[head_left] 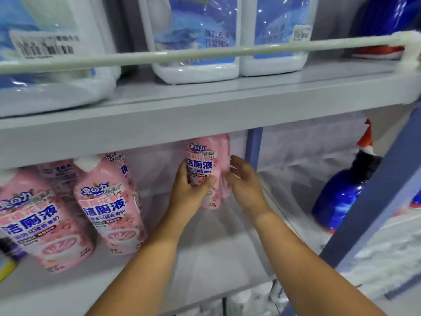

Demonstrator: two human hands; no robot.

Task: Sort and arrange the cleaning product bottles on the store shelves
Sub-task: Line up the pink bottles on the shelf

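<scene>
A pink toilet-cleaner bottle stands upright far back on the middle shelf, its top hidden behind the shelf above. My left hand wraps its lower front and left side. My right hand is beside its right side with fingers apart, touching it or nearly so; a second pink bottle seems to stand just behind it. Two more pink bottles stand at the left front, with others behind them.
Large white jugs with blue labels line the upper shelf behind a white guard rail. A blue spray bottle with a red nozzle stands in the right bay past a blue upright post. White bottles show on the shelf below.
</scene>
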